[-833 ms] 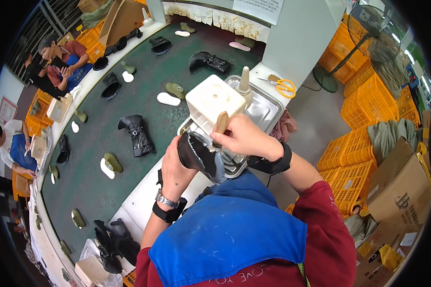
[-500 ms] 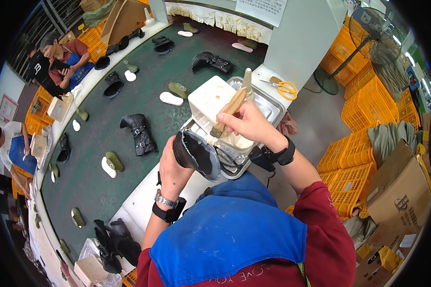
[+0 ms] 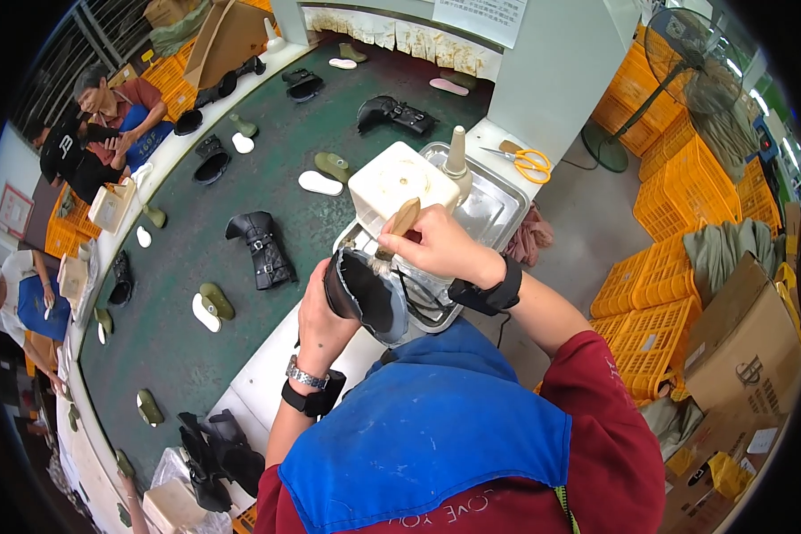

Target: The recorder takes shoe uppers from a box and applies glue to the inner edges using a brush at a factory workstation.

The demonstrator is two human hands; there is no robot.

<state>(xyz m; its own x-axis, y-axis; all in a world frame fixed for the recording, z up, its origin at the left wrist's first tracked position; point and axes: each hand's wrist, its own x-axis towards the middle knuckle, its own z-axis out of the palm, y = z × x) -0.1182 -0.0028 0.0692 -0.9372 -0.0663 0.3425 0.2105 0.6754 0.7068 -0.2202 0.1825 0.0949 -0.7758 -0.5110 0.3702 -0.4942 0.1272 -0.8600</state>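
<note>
My left hand (image 3: 319, 311) is wrapped round a black boot upper (image 3: 384, 307), its open, pale-edged end turned up toward me. My right hand (image 3: 434, 242) grips a brush by its wooden handle (image 3: 406, 216). The brush's bristles are down at the far edge of the boot's opening; my fingers partly hide them, so I cannot tell how firmly they touch. Just beyond both hands stands a white plastic box (image 3: 390, 178) on a metal tray (image 3: 505, 218). A beige bottle with a pointed nozzle (image 3: 457, 151) stands beside the box.
A green, curved work surface (image 3: 320, 231) carries a black buckled boot (image 3: 262, 249), other boot uppers, green shoe lasts and white insoles (image 3: 319, 183). Orange-handled scissors (image 3: 532, 166) lie right of the tray. Orange crates (image 3: 685, 196) and a fan (image 3: 692, 67) stand right. Co-workers (image 3: 120, 116) are at far left.
My right hand has brought the brush left and down from beside the white box to the boot's edge. The boot stays in my left hand. The items on the green surface have shifted slightly.
</note>
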